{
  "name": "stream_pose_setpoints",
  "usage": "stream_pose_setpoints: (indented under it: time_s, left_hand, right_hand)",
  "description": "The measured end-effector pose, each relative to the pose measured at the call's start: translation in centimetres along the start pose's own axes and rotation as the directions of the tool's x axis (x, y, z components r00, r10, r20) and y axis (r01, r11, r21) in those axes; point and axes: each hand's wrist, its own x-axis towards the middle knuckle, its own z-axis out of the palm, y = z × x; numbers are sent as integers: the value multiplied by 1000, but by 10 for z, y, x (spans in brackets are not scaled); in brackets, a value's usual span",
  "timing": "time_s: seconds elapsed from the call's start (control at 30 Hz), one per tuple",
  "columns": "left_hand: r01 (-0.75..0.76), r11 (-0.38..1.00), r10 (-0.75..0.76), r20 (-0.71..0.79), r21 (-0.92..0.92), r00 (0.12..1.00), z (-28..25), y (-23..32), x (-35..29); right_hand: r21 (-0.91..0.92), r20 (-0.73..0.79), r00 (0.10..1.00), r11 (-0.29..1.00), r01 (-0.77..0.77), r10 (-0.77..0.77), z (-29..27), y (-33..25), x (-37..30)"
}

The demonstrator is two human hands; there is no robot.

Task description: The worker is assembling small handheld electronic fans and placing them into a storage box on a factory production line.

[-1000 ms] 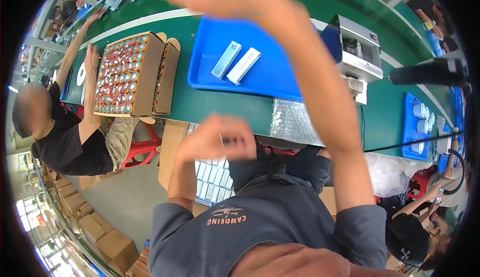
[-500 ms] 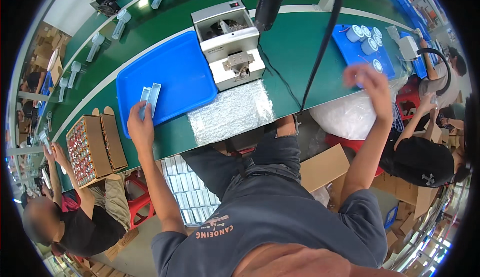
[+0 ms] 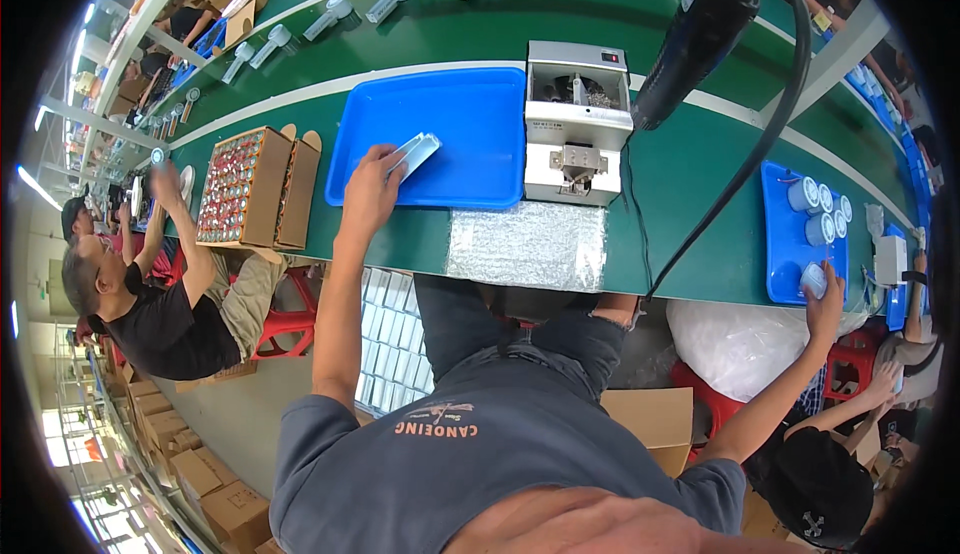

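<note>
My left hand [image 3: 372, 189] is closed on a clear, pale blue, long box-shaped plastic piece [image 3: 416, 153]. It holds the piece over the near left part of a large blue tray [image 3: 470, 104]. Far to the right, my right hand [image 3: 826, 299] has its fingers round a white round cup-shaped part [image 3: 813, 278] at the near edge of a smaller blue tray [image 3: 783, 254]. Several more such white cups [image 3: 803, 195] stand in that tray.
A grey-white machine [image 3: 572, 169] stands beside the large tray, with a bubble-wrap sheet [image 3: 527, 246] before it. A black cable [image 3: 745, 179] hangs from a black cylinder [image 3: 697, 44]. Left stands a carton of red-and-silver parts [image 3: 240, 189]; a co-worker [image 3: 165, 304] sits beyond.
My view has turned toward the right. My right hand has come down from above the right tray onto a white cup. My left hand still holds the clear plastic piece.
</note>
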Motion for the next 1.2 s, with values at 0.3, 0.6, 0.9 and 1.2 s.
stream_pose_setpoints:
  time_s: [0.3, 0.6, 0.9, 1.2]
  left_hand:
    - [-228, 958, 194, -196, -173, 961, 7, 40, -11]
    - [235, -337, -12, 254, -912, 967, 3, 122, -16]
    - [212, -374, -76, 258, -903, 963, 16, 144, -23]
    - [36, -48, -135, 42, -998, 990, 43, 122, -26]
  right_hand:
    - [864, -333, 834, 213, 457, -440, -54, -185, -120]
    - [971, 237, 715, 146, -188, -657, -6, -422, -113]
    - [928, 355, 717, 321, -190, -600, 8, -435, -109]
    - [965, -9, 706, 180, 193, -708, 45, -443, -113]
